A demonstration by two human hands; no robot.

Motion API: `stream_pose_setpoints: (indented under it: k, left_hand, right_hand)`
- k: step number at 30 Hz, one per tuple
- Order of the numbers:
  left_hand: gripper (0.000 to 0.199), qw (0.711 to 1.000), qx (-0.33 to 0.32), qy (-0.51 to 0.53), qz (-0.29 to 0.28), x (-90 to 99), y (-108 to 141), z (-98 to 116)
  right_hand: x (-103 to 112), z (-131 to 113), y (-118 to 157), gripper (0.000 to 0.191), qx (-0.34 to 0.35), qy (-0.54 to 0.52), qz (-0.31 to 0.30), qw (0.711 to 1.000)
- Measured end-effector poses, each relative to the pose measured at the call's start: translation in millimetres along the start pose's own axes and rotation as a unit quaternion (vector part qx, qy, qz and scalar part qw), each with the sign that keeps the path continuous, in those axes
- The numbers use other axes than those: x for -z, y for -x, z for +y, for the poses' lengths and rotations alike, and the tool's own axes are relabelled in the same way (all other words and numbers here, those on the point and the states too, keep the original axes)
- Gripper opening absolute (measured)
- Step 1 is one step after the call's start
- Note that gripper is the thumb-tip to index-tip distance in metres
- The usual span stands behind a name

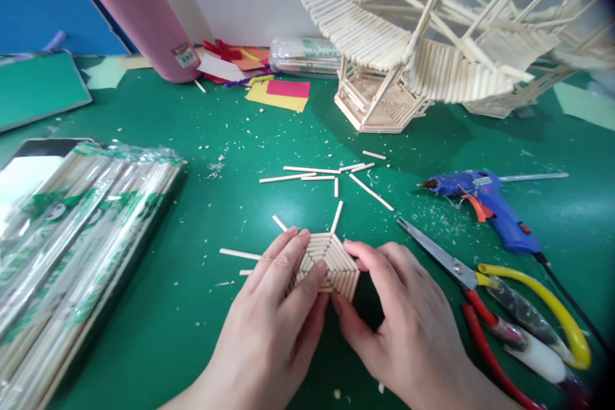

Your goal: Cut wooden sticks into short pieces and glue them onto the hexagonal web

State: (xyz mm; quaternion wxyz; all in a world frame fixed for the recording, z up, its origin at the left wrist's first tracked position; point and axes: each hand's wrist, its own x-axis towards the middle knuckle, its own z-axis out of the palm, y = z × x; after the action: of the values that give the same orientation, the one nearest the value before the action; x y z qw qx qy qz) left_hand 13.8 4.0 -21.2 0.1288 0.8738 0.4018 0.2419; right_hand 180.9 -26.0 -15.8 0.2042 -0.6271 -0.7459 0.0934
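Note:
A small polygonal panel of wooden sticks (pixel 344 270) lies on the green table, its sticks laid in rings round a centre, with longer sticks jutting out at the top and left. My left hand (pixel 273 301) grips its left part, the thumb on top near the middle. At the right edge my right hand (pixel 396 307) holds the panel between forefinger and thumb. Several loose cut sticks (pixel 312 170) lie just beyond it. A blue glue gun (pixel 500 205) and scissors (pixel 456 266) with red and yellow handles rest on the right.
Plastic-wrapped bundles of sticks (pixel 72 256) lie at left. At the back stand a pink bottle (pixel 144 19) and a large stick-built model with curved roofs (pixel 375 32). Coloured paper (pixel 276 99) lies between them. Wood crumbs are scattered over the green table (pixel 158 346).

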Motion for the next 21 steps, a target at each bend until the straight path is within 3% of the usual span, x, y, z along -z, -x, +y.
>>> stream_pose_setpoints:
  k: [8,16,21]
  left_hand:
    - [0.027,1.000,-0.006,0.009,0.009,1.5,0.8,-0.6]
    - [0.032,1.000,0.006,0.012,-0.003,3.0,3.3,-0.3]
    - [0.034,1.000,0.002,0.026,-0.004,4.1,4.7,-0.8]
  right_hand:
    - [2.6,-0.5,-1.0,0.042,0.007,-0.002,-0.012,1.000]
    - [3.4,2.8,-0.5,0.044,0.034,-0.008,0.031,0.999]
    - [4.4,0.5,1.9,0.026,0.087,-0.054,0.064,0.993]
